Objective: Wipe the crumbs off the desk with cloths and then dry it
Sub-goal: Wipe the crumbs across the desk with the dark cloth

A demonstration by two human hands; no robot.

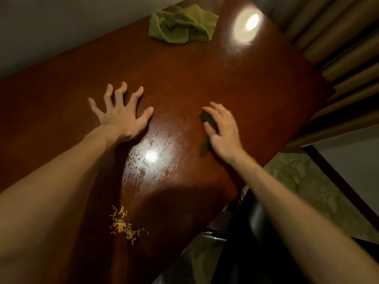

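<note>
The left hand point(121, 117) lay flat on the desk point(256, 78), fingers spread wide and holding nothing. The right hand point(223, 128), fingers nearly straight, pressed a dark cloth point(208, 119) down near the right edge. A crumpled green cloth point(180, 23) lay near the far edge, and crumbs point(123, 224) lay toward the near edge.

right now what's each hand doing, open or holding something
Left hand: open, fingers spread on the desk.
Right hand: open, flat fingers pressing a dark cloth to the desk.
</note>
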